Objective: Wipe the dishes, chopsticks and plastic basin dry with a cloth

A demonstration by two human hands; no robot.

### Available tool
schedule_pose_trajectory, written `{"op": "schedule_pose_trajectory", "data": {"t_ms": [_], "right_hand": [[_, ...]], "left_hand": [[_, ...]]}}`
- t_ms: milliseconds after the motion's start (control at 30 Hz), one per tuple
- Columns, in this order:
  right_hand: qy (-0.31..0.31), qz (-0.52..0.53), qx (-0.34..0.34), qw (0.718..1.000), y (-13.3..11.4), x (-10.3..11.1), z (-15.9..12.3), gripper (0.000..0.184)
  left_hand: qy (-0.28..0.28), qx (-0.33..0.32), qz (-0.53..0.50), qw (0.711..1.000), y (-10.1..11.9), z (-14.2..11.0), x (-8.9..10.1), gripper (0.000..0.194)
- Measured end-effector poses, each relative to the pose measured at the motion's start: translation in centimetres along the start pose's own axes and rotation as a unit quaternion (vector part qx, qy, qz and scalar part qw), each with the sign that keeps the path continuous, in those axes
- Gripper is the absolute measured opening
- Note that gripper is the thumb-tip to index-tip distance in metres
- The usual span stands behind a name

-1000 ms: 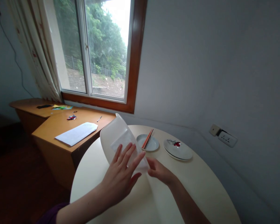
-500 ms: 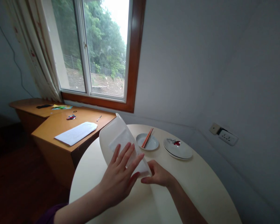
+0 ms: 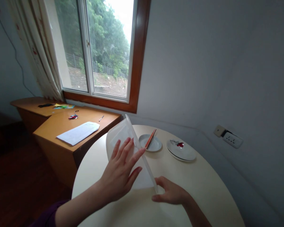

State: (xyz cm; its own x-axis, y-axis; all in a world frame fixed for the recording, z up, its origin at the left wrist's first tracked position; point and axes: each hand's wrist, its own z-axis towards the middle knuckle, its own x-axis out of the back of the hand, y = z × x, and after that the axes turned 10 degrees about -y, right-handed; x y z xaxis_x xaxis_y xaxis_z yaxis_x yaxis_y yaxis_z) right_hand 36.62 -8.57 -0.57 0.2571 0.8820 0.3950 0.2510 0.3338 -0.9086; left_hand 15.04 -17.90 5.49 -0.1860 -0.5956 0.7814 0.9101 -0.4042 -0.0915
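Note:
A translucent white plastic sheet [image 3: 119, 134], stiff and curved, stands tilted on edge above the round cream table [image 3: 203, 186]. My left hand [image 3: 120, 171] lies flat against its near face, fingers stretched out and spread. My right hand [image 3: 171, 194] is closed on the sheet's lower right corner, low near the tabletop. A paler rectangle shows through the sheet.
A small pale-blue dish with orange chopsticks [image 3: 151, 140] and a white plate with a red motif [image 3: 181, 151] sit at the table's far side. A wooden desk [image 3: 61, 126] with a paper and small items stands left, under the window. A wall socket [image 3: 230, 138] is at right.
The sheet has swung more edge-on and shifted right. My right hand slid down toward me along its edge to the lower corner. My left hand stayed pressed on the sheet.

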Motion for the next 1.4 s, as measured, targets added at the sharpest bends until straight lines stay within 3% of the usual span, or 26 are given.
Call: {"op": "schedule_pose_trajectory", "data": {"t_ms": [67,133,300,400,533,667,833,1133,1400], "right_hand": [[0.026,0.019,0.005,0.999,0.8,-0.4,-0.2,0.045],[0.012,0.063,0.042,0.997,0.7,-0.4,-0.2,0.047],[0.021,0.164,0.167,0.972,-1.5,0.1,0.6,0.050],[0.027,0.209,0.205,0.956,-2.9,0.2,1.3,0.046],[0.056,0.226,0.205,0.951,-4.6,0.3,2.4,0.039],[0.089,0.251,0.195,0.944,-5.8,0.7,3.2,0.045],[0.124,0.284,0.181,0.933,-7.1,0.9,3.7,0.039],[0.161,0.370,0.197,0.893,-10.7,1.4,3.4,0.036],[0.113,0.382,0.198,0.896,-11.3,1.0,4.1,0.043]], "left_hand": [[0.008,-0.012,-0.006,1.000,0.2,-0.1,-0.3,0.055],[0.012,-0.023,-0.009,1.000,0.5,-0.3,-0.5,0.056],[-0.008,-0.048,0.007,0.999,0.9,-1.2,-0.6,0.060],[-0.014,-0.062,0.020,0.998,1.1,-1.8,-0.6,0.060],[-0.033,-0.075,0.062,0.995,0.9,-2.9,-1.3,0.054],[-0.040,-0.084,0.112,0.989,0.5,-4.5,-2.9,0.049],[-0.023,-0.086,0.122,0.989,0.1,-5.7,-4.2,0.044],[0.052,-0.102,0.105,0.988,-0.6,-4.4,-3.4,0.042],[0.051,-0.086,0.113,0.989,-0.9,-4.2,-3.2,0.056]]}}
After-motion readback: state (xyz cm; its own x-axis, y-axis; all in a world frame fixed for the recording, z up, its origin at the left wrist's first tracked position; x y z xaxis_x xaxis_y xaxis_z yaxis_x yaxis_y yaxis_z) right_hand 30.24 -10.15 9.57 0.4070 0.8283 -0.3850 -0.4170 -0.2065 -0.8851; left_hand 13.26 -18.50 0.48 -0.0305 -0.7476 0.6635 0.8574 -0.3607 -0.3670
